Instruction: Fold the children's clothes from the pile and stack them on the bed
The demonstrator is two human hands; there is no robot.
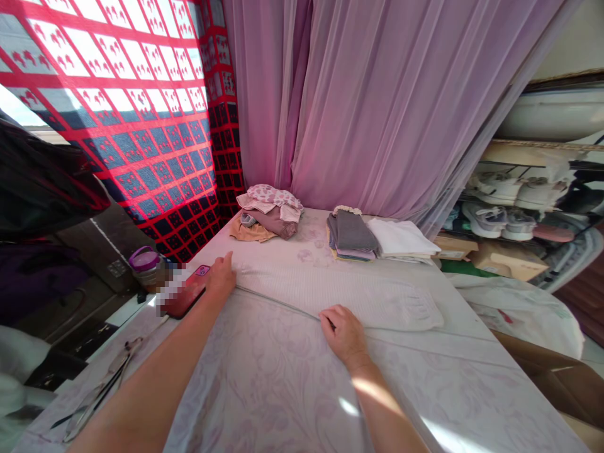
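Head view. Hands on the bed, arms entering from the near edge. Left hand [221, 277] open and flat, palm down, on the pale floral quilt [264, 384], at the far end of a long raised fold [278, 308]; it grips nothing that shows. Right hand [343, 333] rests further right on the same fold, fingers [328, 319] bent down over the ridge. Whether they pinch the cloth cannot be told from here. A waffle-textured white cloth [340, 296] lies just beyond the fold, between both hands and the folded stacks.

Just left of the left hand, a red phone [186, 292] lies on the bed, partly covered by a pixelated patch. Behind it stands a bottle with a purple lid [145, 267], its lower part hidden. Near left, a thin metal object [101, 390] lies at the bed edge, possibly spectacles; too blurred to tell.

Far side: a loose clothing pile [268, 214], a grey folded stack [349, 236], and a white folded stack [401, 239]. Behind these hangs a sheer lilac curtain [377, 94]. Right: sneakers on a rack [500, 207], partly cut off behind the curtain.
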